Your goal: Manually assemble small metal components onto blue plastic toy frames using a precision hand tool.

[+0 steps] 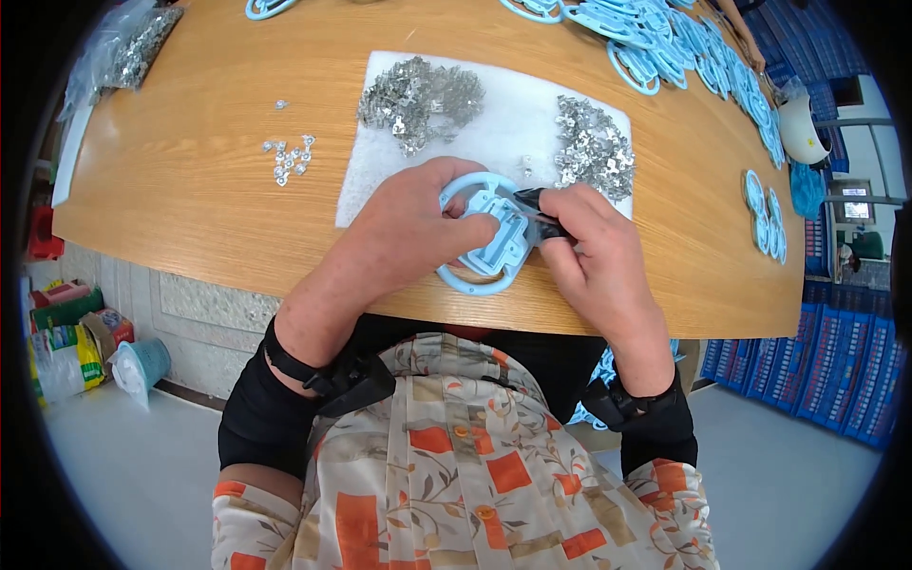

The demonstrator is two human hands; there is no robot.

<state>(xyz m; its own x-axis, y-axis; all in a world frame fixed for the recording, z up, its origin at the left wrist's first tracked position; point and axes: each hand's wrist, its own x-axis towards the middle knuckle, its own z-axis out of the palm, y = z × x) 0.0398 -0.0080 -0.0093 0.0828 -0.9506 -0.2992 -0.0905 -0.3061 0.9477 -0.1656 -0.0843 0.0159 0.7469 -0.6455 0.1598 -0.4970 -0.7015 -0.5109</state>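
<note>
My left hand (pixel 410 220) grips a light blue plastic steering-wheel-shaped part (pixel 499 231), its thumb lying over the hollow middle housing. Black covers sit on the thumb and forefinger tips of my right hand (pixel 594 237). Those fingers are pinched together at the right side of the wheel part, against its housing. Whatever small piece they hold, if any, is hidden. Just beyond the hands, a white foam sheet (pixel 518 100) carries a heap of small silvery metal clips (pixel 418 100) on its left and a second metal clip heap (pixel 597 147) on its right.
Several loose clips (pixel 290 160) lie on the wooden table (pixel 209 199) to the left. A plastic bag of metal pieces (pixel 138 47) is at the far left. Many blue wheel parts (pixel 655 43) are piled far right; two blue parts (pixel 766 217) lie by the right edge.
</note>
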